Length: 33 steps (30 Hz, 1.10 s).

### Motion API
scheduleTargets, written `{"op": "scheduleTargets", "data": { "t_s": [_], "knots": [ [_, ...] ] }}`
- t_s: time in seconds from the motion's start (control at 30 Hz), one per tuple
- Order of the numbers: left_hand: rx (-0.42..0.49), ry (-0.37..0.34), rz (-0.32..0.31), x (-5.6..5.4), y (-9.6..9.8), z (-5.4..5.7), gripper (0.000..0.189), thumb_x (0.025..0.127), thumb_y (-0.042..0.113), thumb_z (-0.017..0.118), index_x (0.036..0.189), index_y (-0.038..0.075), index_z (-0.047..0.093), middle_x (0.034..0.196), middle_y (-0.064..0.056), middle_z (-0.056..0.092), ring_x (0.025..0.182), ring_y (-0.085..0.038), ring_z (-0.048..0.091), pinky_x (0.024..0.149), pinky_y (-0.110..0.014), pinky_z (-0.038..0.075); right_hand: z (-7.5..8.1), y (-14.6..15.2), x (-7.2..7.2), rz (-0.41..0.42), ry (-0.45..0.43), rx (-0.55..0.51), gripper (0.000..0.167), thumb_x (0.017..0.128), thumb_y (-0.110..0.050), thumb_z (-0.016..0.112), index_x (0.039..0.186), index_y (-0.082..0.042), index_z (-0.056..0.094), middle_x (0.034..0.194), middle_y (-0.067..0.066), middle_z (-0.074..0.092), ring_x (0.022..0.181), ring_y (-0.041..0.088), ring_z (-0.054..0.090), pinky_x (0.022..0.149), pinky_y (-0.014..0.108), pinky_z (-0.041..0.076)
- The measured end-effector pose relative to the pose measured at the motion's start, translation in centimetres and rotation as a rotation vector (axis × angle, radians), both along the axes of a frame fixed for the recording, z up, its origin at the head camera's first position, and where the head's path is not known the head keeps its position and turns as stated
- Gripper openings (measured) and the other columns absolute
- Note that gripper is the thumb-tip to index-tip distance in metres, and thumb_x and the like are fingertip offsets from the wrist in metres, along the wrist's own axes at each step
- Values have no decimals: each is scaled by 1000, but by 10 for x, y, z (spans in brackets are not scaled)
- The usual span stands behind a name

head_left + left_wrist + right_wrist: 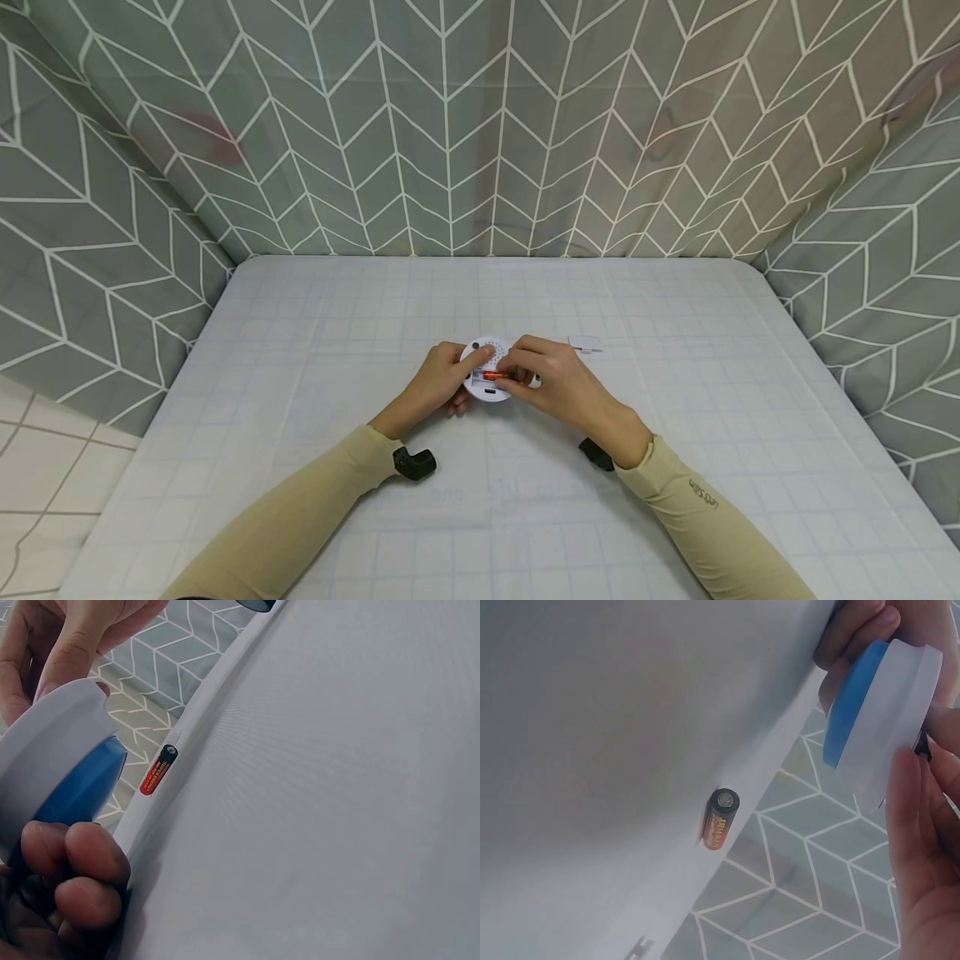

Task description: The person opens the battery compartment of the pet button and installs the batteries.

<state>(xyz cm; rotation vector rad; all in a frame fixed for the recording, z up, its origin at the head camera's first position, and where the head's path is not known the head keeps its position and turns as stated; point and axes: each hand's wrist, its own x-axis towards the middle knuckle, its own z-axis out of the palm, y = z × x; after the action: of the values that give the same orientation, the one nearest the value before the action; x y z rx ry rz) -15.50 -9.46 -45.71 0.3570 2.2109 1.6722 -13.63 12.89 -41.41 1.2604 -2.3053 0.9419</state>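
Observation:
A round white device with a blue underside (pixel 82 784) is gripped by my left hand (pixel 441 377), thumb on its top face and fingers curled below. That face (pixel 491 346) has small holes, a dark button and a battery slot. At the slot my right hand (pixel 551 379) pinches a red-orange battery (pixel 495 376); the fingertips hide part of it, and I cannot tell how deep it sits. In the right wrist view, the battery's dark end (pixel 922 746) shows between the fingers. A second battery (pixel 721 819), black and orange-red, lies on the table beyond the device.
A small, pale, flat piece (pixel 585 343) lies on the white table (pixel 360 308) just past my right hand. Patterned grey curtains (pixel 480 125) hang along the table's back and sides. A black camera (pixel 414 463) is strapped at my left wrist.

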Motion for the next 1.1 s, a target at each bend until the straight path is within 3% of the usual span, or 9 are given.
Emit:
{"op": "scheduleTargets", "data": {
  "t_s": [0.27, 0.63, 0.8, 0.97, 1.1],
  "knots": [
    [-7, -7, 7, 0, 0, 0, 55, 106, 51, 58, 75, 6, 65, 44, -4, 53, 33, -15, 49, 34, -28, 42, 3, 4, 1, 15, -96, -24, 15, 86, -7, 88, 97, -11, 78, 95, 0, 72, 74, 9, 65, 59, 32, 58],
    [-18, 13, -5, -1, -1, 0, 56, 106, 53, 57, 76, 6, 65, 45, -5, 55, 32, -16, 50, 34, -29, 43, 4, 4, 0, 39, -92, 0, 19, 83, -5, 89, 99, -11, 81, 97, -1, 77, 84, 10, 68, 68, 29, 59],
    [-26, 10, 3, 0, -1, 0, 56, 106, 51, 57, 75, 6, 64, 45, -4, 54, 32, -15, 49, 34, -28, 43, 10, 10, -2, 81, -182, 23, 25, 84, 0, 87, 105, -12, 81, 101, -1, 77, 84, 10, 68, 66, 36, 59],
    [-31, 12, 14, 2, 0, 1, 55, 106, 50, 57, 75, 6, 64, 44, -3, 53, 31, -14, 48, 33, -28, 42, 11, 10, -2, 38, -271, 39, 21, 85, -5, 87, 103, -14, 81, 97, -3, 75, 79, 7, 62, 66, 37, 59],
    [-25, 24, 8, 3, 1, 2, 55, 107, 51, 56, 76, 6, 65, 44, -3, 53, 31, -15, 48, 33, -28, 42, 9, 9, 0, -12, -293, 14, 20, 83, -5, 88, 100, -15, 82, 90, -4, 74, 76, 5, 61, 65, 36, 58]
  ]
}}
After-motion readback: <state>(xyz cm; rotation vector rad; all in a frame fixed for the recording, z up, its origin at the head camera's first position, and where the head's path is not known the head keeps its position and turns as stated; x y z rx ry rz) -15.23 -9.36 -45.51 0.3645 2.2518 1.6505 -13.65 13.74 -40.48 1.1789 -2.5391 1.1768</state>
